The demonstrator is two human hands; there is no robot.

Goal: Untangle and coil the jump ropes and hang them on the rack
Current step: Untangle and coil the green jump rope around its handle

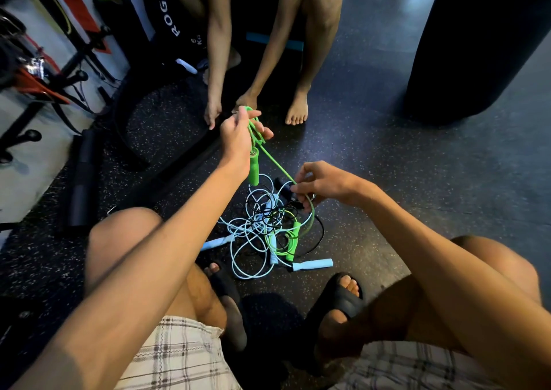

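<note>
Left hand and right hand hold one green rope.

1. Dim room overall; the dark speckled floor soaks up light, with a pale sheen at upper centre-right.
2. Brightest patch is upper left, slightly blurred.
3. Centre is sharp: the green rope reads vividly.
4. Wide-angle bending stretches the edges; lower corners fall into shadow.
</note>
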